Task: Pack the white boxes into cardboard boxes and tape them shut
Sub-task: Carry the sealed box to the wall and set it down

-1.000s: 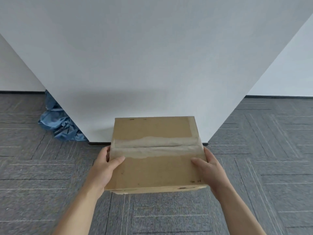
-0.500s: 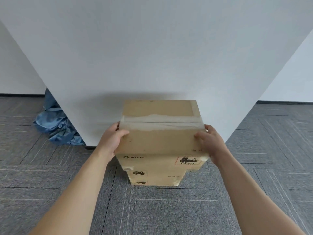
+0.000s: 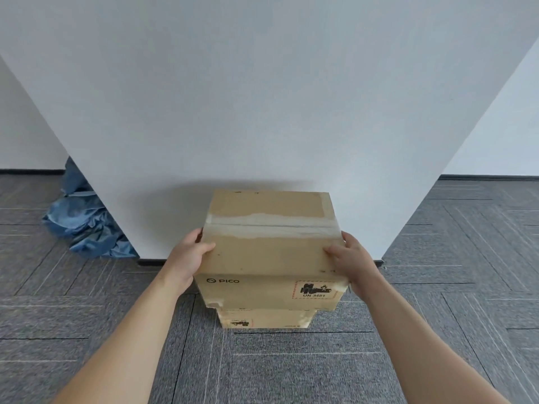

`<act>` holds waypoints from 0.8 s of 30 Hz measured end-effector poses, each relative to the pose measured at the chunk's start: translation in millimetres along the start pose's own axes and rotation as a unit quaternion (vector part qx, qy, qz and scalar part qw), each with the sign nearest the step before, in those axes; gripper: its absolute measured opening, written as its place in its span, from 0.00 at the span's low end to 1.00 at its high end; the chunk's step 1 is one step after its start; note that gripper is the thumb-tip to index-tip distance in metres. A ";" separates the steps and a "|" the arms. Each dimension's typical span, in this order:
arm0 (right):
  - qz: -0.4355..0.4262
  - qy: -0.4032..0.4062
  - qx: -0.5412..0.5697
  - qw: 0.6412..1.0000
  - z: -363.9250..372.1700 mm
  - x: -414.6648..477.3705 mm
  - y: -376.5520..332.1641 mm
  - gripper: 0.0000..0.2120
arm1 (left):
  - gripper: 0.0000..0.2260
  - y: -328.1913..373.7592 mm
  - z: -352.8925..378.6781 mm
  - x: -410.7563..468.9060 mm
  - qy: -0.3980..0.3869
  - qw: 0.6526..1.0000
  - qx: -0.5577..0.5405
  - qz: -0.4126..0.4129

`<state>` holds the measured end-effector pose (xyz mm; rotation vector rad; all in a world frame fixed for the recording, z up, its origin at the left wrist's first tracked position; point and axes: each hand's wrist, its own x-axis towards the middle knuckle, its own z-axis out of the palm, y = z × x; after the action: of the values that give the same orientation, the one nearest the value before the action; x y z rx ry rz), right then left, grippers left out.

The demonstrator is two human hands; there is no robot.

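By white wall (image 3: 262, 97), left grip (image 3: 188, 255) and right grip (image 3: 351, 260) clasp taped box (image 3: 271, 255), lower box (image 3: 265, 319) mostly hidden.

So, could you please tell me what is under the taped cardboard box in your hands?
A second cardboard box sits beneath the taped box on the carpet; only its labelled front shows. Its top and contents are covered.

Taped cardboard box (image 3: 271, 252) sits atop lower cardboard box (image 3: 267, 318); both upright.

Blue cloth (image 3: 87, 225) (crumpled) beside white wall (image 3: 262, 97)
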<state>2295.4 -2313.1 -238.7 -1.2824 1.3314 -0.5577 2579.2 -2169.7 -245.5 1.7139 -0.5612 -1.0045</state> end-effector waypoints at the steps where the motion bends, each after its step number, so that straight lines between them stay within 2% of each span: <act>1: -0.006 -0.001 0.006 1.000 -0.2 1.2 1.5 0.17 | 0.14 -1.0 0.4 1.5 0.001 1.000 -0.006 0.001; 4: -0.006 0.005 0.027 1.000 0.6 2.9 11.5 0.26 | 0.15 -6.6 -0.4 3.7 0.021 1.000 -0.009 0.006; 5: -0.003 0.013 0.033 0.999 1.0 0.2 14.1 0.26 | 0.16 -9.4 -1.0 2.3 0.032 0.999 -0.005 0.003; 9: -0.003 0.042 0.036 0.998 3.9 -8.9 23.4 0.17 | 0.18 -29.9 1.6 -14.1 0.023 0.999 0.013 -0.046; 12: -0.019 0.065 0.046 0.997 8.3 -8.6 20.3 0.11 | 0.17 -32.7 5.5 -16.3 0.024 0.999 0.013 -0.027; 16: -0.023 0.055 0.054 0.997 9.9 6.0 5.5 0.01 | 0.18 -17.9 6.5 2.1 0.018 1.000 0.012 -0.019; 18: -0.026 0.059 0.054 0.996 11.0 15.4 4.0 0.01 | 0.17 -14.5 8.8 9.8 0.013 1.000 0.002 -0.017; 21: -0.022 0.060 0.069 0.996 12.2 20.9 6.9 0.08 | 0.15 -17.7 11.6 11.0 0.007 1.000 -0.021 -0.007; 24: 0.013 0.064 0.157 0.985 7.1 22.1 17.9 0.12 | 0.14 -31.3 13.7 7.3 0.044 0.993 -0.107 -0.026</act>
<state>2301.0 -2325.1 -264.8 -0.9827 1.3037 -0.8078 2568.7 -2171.2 -278.7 1.5804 -0.3405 -0.9843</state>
